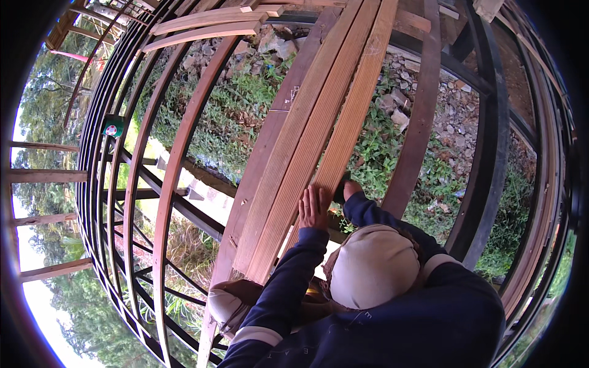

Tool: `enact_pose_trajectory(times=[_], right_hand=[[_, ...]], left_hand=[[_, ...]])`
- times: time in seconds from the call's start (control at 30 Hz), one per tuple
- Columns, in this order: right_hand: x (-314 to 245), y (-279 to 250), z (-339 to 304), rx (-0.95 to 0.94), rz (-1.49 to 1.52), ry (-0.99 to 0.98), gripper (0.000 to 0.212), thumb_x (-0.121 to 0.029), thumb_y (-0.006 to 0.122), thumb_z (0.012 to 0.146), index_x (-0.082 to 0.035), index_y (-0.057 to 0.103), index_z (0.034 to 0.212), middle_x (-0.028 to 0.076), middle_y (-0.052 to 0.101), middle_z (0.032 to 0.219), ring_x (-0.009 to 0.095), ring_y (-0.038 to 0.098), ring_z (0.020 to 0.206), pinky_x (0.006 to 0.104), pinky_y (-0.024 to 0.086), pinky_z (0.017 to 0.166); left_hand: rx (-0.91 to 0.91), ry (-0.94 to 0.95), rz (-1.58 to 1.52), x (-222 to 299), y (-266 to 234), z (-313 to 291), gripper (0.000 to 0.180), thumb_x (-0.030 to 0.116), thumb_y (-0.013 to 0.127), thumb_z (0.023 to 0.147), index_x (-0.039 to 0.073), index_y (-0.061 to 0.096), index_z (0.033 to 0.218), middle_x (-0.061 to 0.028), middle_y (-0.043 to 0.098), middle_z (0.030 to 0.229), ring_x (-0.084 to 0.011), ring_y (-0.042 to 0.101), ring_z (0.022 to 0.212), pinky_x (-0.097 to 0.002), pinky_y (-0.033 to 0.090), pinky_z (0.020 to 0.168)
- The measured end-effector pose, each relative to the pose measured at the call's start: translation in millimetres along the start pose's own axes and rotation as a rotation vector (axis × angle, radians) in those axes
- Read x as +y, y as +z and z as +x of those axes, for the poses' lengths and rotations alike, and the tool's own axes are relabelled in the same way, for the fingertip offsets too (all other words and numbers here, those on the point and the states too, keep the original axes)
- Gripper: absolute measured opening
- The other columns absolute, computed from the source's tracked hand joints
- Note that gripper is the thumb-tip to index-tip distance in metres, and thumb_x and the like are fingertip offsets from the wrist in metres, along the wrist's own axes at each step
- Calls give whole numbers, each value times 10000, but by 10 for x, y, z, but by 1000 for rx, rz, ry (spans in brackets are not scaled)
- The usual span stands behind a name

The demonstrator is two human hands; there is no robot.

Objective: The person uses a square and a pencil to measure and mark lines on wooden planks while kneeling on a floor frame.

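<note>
My left hand [313,207] lies flat with fingers stretched on the grooved wooden planks [307,147], over the seam between two of them. My right hand [351,189] is at the right edge of the rightmost plank [356,116]. Its fingers are mostly hidden, curled at a small dark object [340,189] whose kind I cannot make out. The grooved planks run side by side away from me, with a narrow gap beside the right one. They rest over reddish-brown beams, one of which, a wide beam [264,147], runs along their left side.
Open gaps between joists, such as the left joist [178,147] and right joist [417,116], drop to weeds and rubble [399,101] below. Loose boards [208,30] lie across at the far left. Black metal beams [485,141] stand right. My bent knee [374,267] is close to my hands.
</note>
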State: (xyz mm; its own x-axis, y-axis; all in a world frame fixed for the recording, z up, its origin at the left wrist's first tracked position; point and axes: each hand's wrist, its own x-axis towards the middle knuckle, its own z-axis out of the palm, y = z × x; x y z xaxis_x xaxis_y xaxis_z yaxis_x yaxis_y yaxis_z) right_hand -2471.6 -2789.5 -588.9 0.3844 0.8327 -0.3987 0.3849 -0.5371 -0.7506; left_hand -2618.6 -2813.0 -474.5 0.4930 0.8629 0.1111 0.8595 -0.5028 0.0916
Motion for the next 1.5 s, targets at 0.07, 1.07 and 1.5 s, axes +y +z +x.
enact_pose_trajectory(times=[0.07,1.07,1.5], right_hand=[[22,-38,-46,68,128,100,316,-233,396,811,18,588,823,243,596,811,404,561,818,446,440,700],[-183,-1088,-779,140,607,-75,361,-26,547,788,-12,512,1147,69,594,954,137,569,827,261,466,738],[-52,-1108,-373,115,816,66,208,-94,515,874,-14,546,1063,40,582,738,95,547,674,237,460,635]], left_hand=[[-60,0,-2,63,-22,-24,592,142,480,801,77,275,1352,-197,258,1392,-344,301,1271,-487,303,995],[-160,-73,-543,544,-354,796,232,76,541,725,-14,537,939,-193,540,902,-388,532,827,-443,443,688],[-41,-101,-394,659,-22,642,244,6,520,744,-47,496,980,-195,503,935,-388,519,840,-449,435,700]])
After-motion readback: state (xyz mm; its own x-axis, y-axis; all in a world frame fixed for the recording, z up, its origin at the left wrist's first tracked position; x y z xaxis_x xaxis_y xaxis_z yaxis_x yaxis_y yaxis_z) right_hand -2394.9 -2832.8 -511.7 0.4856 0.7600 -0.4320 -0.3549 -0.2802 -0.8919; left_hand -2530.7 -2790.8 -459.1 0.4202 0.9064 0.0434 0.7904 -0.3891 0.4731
